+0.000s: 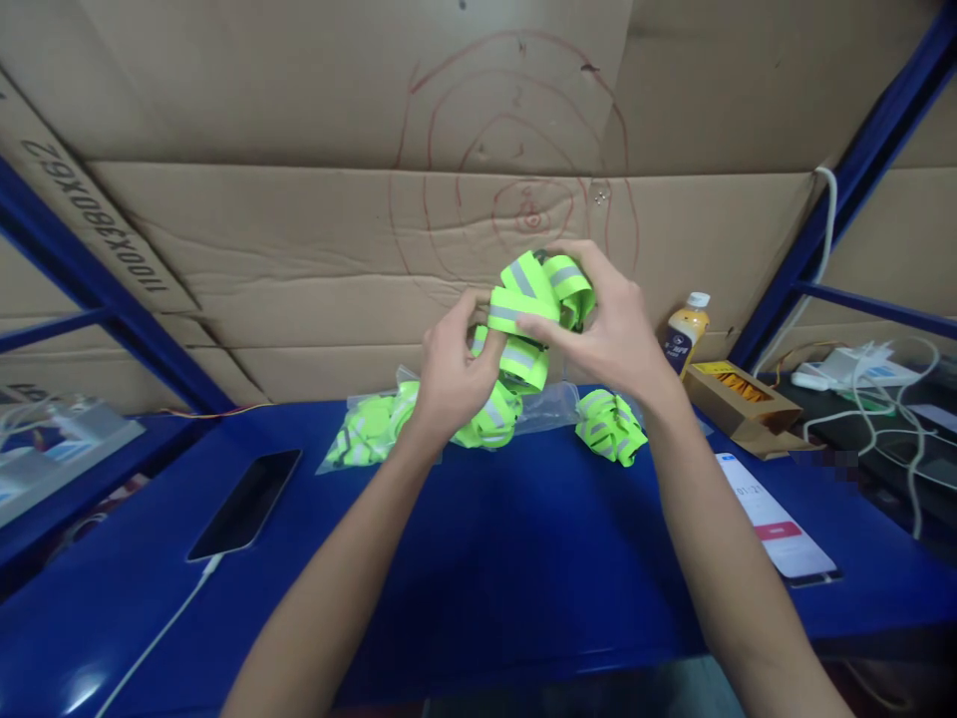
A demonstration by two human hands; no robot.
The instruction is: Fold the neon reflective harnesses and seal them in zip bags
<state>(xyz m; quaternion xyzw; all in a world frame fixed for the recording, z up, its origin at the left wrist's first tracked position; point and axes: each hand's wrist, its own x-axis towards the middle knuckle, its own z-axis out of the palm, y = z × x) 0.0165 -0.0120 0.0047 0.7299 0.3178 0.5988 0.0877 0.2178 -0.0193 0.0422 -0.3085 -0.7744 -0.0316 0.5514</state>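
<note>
A bundle of neon-green straps with grey reflective stripes (525,311) is held up above the back of the blue table. My left hand (460,364) grips its lower left side, thumb and fingers closed on the straps. My right hand (609,324) holds the upper right part, with the thumb across the front loop. Behind and below my left hand lie more green straps (489,419), and clear bags of them (366,429) are further left. Another green strap bundle (611,427) rests on the table near my right forearm.
A black phone (245,504) with a cable lies left on the blue table (515,558). At the right are a lit phone (778,524), an open cardboard box (740,404), a bottle (686,332) and tangled white cables (897,399). Cardboard (299,229) stands behind.
</note>
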